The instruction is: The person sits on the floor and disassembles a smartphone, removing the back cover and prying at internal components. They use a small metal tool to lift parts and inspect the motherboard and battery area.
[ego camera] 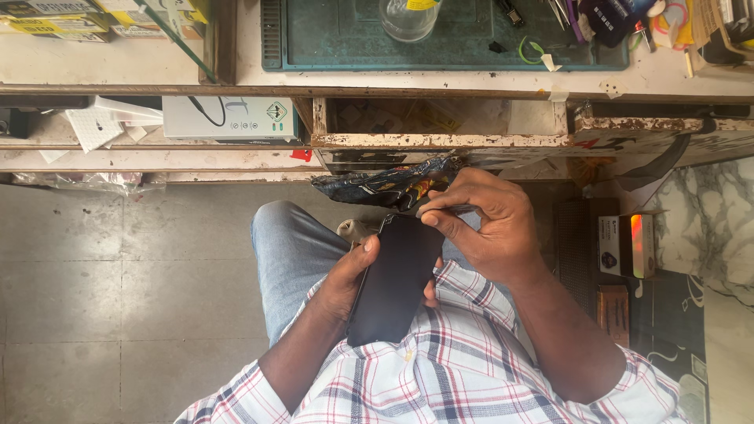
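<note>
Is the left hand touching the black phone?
Touching. The head view shows the left hand gripping the black phone, thumb pressed on its left edge.

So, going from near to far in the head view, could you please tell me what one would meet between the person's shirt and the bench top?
Plaid shirt → left hand gripping the dark phone → right hand at the phone's top edge → crumpled dark wrapper → open rusty drawer → green mat → clear jar.

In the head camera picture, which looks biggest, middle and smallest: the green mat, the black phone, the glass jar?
1. Green mat, biggest.
2. Black phone, though it is nearer the camera.
3. Glass jar, smallest, partly cut off at the top edge.
</note>
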